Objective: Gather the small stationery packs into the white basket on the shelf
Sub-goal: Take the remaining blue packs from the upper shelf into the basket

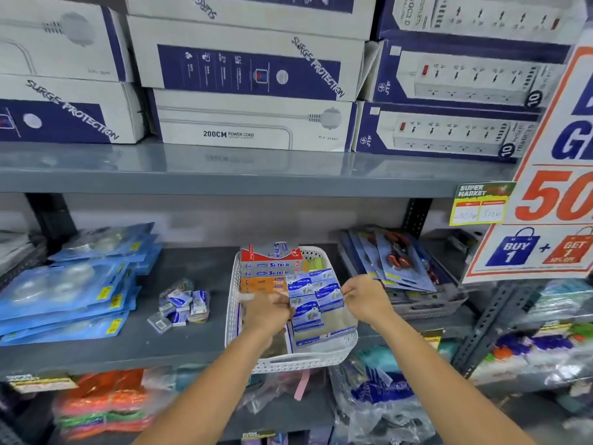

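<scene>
The blue-and-white packs lie in rows inside the white basket, on the middle shelf. Judged small, light card boxes, stiff enough to pinch by their edges but easily crushed or knocked out of line; best held across the short sides. Their long axes run roughly left-right, printed faces up, rows stepping toward the basket's front. Red, grey and orange boxes are stacked at the basket's rear left.

The left hand is closed at the packs' left edge, fingers curled; what it holds cannot be told. The right hand pinches at the right edge of a pack.

A loose heap of small packs waits on the shelf, left of the basket, apart from it.
</scene>
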`<control>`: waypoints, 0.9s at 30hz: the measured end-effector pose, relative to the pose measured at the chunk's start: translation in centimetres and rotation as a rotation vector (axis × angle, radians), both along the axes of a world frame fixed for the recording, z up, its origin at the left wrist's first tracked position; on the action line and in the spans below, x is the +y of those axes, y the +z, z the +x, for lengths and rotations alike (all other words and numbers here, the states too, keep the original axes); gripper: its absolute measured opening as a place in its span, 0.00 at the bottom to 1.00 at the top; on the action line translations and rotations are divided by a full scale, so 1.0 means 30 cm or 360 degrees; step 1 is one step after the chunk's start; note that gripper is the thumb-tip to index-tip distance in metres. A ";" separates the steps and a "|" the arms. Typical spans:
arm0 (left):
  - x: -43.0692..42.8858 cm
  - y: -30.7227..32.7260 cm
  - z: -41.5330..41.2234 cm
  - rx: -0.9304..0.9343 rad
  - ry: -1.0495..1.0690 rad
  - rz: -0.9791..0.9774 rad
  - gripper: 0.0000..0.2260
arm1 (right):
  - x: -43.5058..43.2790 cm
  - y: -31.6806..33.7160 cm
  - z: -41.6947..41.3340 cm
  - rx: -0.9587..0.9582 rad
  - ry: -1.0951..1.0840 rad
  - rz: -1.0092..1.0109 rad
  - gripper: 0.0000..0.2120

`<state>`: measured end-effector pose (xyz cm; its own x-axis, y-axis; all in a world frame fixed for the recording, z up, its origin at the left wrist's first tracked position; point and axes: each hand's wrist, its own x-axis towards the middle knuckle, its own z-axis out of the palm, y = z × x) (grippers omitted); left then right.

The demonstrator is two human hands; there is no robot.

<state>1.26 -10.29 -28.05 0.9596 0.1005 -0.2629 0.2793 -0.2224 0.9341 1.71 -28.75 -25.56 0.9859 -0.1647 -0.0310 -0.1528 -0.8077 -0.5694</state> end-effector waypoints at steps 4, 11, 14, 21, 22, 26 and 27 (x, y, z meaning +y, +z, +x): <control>-0.019 -0.070 0.059 0.0039 -0.0059 0.0128 0.08 | -0.010 -0.053 0.045 0.0127 -0.0066 -0.0021 0.12; -0.037 -0.177 0.103 0.0036 -0.0208 0.0438 0.10 | 0.019 -0.109 0.066 0.0299 -0.0097 -0.0323 0.13; -0.038 -0.197 0.112 0.0082 -0.0231 0.0558 0.10 | 0.030 -0.127 0.084 0.0365 -0.0079 -0.0417 0.10; -0.077 -0.190 0.126 0.0096 -0.0441 0.1179 0.07 | 0.062 -0.158 0.107 0.0402 -0.0002 -0.0710 0.13; -0.085 -0.191 0.127 0.0106 -0.0467 0.1258 0.07 | 0.067 -0.164 0.109 0.0418 0.0013 -0.0738 0.14; -0.109 -0.204 0.134 0.0134 -0.0476 0.1475 0.08 | 0.079 -0.178 0.107 0.0443 0.0066 -0.0818 0.16; -0.114 -0.206 0.135 0.0124 -0.0473 0.1535 0.09 | 0.079 -0.178 0.105 0.0439 0.0075 -0.0832 0.16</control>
